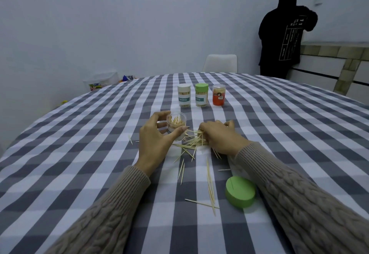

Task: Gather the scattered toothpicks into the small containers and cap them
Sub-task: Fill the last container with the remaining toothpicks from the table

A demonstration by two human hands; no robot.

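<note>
My left hand point(154, 141) grips an open clear container point(176, 123) that stands on the checked tablecloth and holds some toothpicks. Just right of it, my right hand point(218, 137) lies knuckles up over a heap of scattered toothpicks point(191, 143), its fingers curled round a bunch of them. More loose toothpicks point(210, 185) lie nearer to me. A green cap point(240, 191) sits on the cloth at the near right, beside my right sleeve.
Three capped containers stand in a row further back: a white-capped one point(184, 98), a green-capped one point(201, 97) and an orange one point(219, 98). A white chair point(220, 63) stands behind the table point(79, 134). A person in black point(287, 32) stands at the far right.
</note>
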